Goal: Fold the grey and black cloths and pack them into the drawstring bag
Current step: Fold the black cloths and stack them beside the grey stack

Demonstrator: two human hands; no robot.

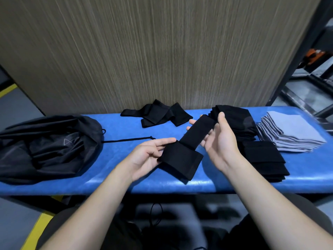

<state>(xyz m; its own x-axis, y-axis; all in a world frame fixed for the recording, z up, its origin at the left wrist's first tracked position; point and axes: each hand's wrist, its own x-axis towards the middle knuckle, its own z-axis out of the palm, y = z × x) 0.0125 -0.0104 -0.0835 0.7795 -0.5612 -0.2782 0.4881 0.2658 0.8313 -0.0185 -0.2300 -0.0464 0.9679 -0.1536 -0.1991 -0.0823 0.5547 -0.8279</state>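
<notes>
We hold a black cloth [187, 147] between left hand [149, 156] and right hand [219, 139], both grasping it; long axis near-left to far-right, far end merging into a dark pile [234, 120].

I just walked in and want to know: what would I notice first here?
Two bare hands, left and right, hold a black cloth above the middle of a blue bench. A black bag slumps at the left end, and grey cloths sit stacked at the right.

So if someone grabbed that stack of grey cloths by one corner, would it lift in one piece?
Probably not. The grey cloths lie as loose, fanned layers, so likely only the top few would lift and droop. They look thin and light, and may slide on the smooth blue table.
</notes>
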